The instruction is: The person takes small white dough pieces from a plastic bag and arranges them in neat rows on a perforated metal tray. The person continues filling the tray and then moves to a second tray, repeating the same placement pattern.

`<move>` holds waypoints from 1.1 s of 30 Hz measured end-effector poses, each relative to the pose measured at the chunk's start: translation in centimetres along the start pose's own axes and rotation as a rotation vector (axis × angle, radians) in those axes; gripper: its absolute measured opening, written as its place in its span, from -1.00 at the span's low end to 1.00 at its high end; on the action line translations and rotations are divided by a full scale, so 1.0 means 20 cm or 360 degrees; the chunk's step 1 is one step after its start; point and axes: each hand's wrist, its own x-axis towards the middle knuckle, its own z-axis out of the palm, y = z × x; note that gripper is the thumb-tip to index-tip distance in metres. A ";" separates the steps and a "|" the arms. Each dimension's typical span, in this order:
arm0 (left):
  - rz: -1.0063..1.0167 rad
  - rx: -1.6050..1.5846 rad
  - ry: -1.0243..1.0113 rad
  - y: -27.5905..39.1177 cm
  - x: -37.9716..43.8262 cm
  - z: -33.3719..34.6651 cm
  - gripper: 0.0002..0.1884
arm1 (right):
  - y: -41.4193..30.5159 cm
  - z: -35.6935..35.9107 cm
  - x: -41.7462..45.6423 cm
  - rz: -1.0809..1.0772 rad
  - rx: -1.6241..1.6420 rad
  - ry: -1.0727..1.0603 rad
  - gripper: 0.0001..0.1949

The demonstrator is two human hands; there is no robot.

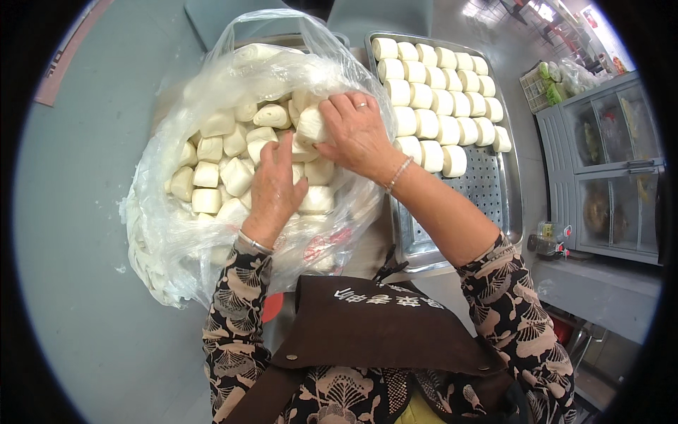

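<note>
A large clear plastic bag (159, 228) lies open before me, heaped with white steamed-bun dough pieces (206, 201). My right hand (357, 132) grips one white bun (312, 125) near the bag's right side. Over the middle of the heap, my left hand (276, 183) has its fingers apart, close to the buns under it; whether it touches one is hard to tell. To the right, a perforated metal tray (516, 212) holds buns in rows (447, 130) over its far part, with its holed bottom showing nearer to me.
A glass-door refrigerator (609, 169) stands at the right, with a plastic basket (532, 87) and green vegetables (551, 87) by its top. Plastic bottles (551, 239) are beside it. Grey chairs (378, 16) stand beyond the tray. A black clip (390, 267) lies near my apron.
</note>
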 end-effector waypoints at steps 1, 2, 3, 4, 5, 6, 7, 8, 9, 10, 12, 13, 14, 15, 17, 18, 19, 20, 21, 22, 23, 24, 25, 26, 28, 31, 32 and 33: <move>-0.0009 -0.0019 0.0029 -0.02 0.04 -0.01 -0.14 | -0.02 -0.03 -0.03 -0.0016 0.0058 0.0009 -0.34; -0.0016 -0.0038 0.0057 -0.04 0.08 -0.02 -0.18 | -0.05 -0.07 -0.06 -0.0029 0.0116 0.0019 -0.36; -0.0063 -0.0015 -0.0084 -0.05 0.13 -0.01 -0.23 | -0.05 -0.12 -0.11 0.0042 0.0360 0.0020 -0.40; -0.0114 0.0010 -0.0230 -0.05 0.18 -0.01 -0.28 | -0.06 -0.17 -0.18 0.0117 0.0610 0.0020 -0.43; -0.0162 0.0038 -0.0379 -0.05 0.20 -0.02 -0.32 | -0.07 -0.24 -0.24 0.0194 0.0861 0.0023 -0.46; -0.0139 0.0039 -0.0332 -0.04 0.21 -0.01 -0.41 | -0.08 -0.36 -0.31 0.0537 0.1190 -0.0188 -0.49; -0.0194 -0.0005 -0.0345 0.02 0.20 -0.03 -0.43 | -0.02 -0.39 -0.40 0.0711 0.1409 -0.0165 -0.48; -0.0107 -0.0064 -0.0270 0.01 0.16 -0.01 -0.44 | 0.04 -0.38 -0.51 0.0884 0.1631 -0.0129 -0.47; -0.0019 -0.0125 -0.0188 -0.02 0.13 0.00 -0.45 | 0.09 -0.40 -0.60 0.1046 0.1851 -0.0078 -0.46; -0.0101 -0.0162 -0.0190 -0.04 0.11 0.03 -0.47 | 0.15 -0.45 -0.68 0.1283 0.1907 -0.0054 -0.43; -0.0328 -0.0317 -0.0257 0.00 0.11 0.04 -0.49 | 0.29 -0.51 -0.89 0.1397 0.1701 0.0053 -0.39; -0.0506 -0.0408 -0.0310 0.02 0.10 0.01 -0.50 | 0.34 -0.52 -0.98 0.1379 0.1497 0.0083 -0.37; -0.0434 -0.0406 -0.0232 0.01 0.09 0.03 -0.48 | 0.41 -0.52 -1.09 0.1256 0.1164 0.0033 -0.36; -0.0369 -0.0390 -0.0152 -0.01 0.06 0.04 -0.46 | 0.47 -0.50 -1.19 0.1127 0.0851 -0.0023 -0.34; -0.0330 -0.0327 -0.0050 -0.09 0.04 0.06 -0.41 | 0.55 -0.40 -1.36 0.0869 0.0329 -0.0105 -0.30; -0.0354 -0.0272 -0.0041 -0.12 0.03 0.06 -0.37 | 0.54 -0.41 -1.38 0.0925 0.0304 -0.0175 -0.34; -0.0382 -0.0213 -0.0029 -0.12 0.01 0.05 -0.34 | 0.53 -0.42 -1.39 0.0976 0.0284 -0.0248 -0.37; -0.0569 -0.0645 -0.0030 -0.11 -0.02 0.00 -0.34 | 0.55 -0.42 -1.41 0.1005 0.0317 -0.0131 -0.38; -0.0741 -0.1081 -0.0046 -0.06 0.00 -0.07 -0.34 | 0.58 -0.42 -1.44 0.1048 0.0338 -0.0003 -0.38; -0.0903 -0.1259 -0.0021 0.06 0.01 -0.16 -0.39 | 0.62 -0.42 -1.47 0.1089 0.0363 0.0121 -0.38; -0.0740 -0.1315 0.0097 0.16 0.01 -0.21 -0.37 | 0.69 -0.39 -1.47 0.1081 0.0228 0.0232 -0.42; -0.0628 -0.1338 0.0052 0.27 0.02 -0.25 -0.36 | 0.77 -0.37 -1.48 0.1161 0.0215 0.0274 -0.42; -0.0517 -0.1365 0.0017 0.36 0.02 -0.27 -0.35 | 0.83 -0.36 -1.47 0.1230 0.0198 0.0314 -0.43; -0.0470 -0.1416 -0.0073 0.42 0.01 -0.24 -0.34 | 0.87 -0.35 -1.48 0.1324 0.0242 0.0266 -0.37; -0.0433 -0.1454 -0.0256 0.54 -0.01 -0.20 -0.30 | 0.84 -0.37 -1.40 0.1232 0.0255 0.0028 -0.34; -0.0342 -0.1436 -0.0577 0.69 -0.01 0.01 -0.30 | 0.73 -0.49 -1.37 0.1120 0.0311 -0.0318 -0.25; -0.0302 -0.1320 -0.0582 0.72 -0.01 0.08 -0.33 | 0.72 -0.48 -1.37 0.1083 0.0387 -0.0338 -0.24; -0.0228 -0.1256 -0.0600 0.73 0.00 0.15 -0.35 | 0.70 -0.48 -1.38 0.1055 0.0462 -0.0359 -0.24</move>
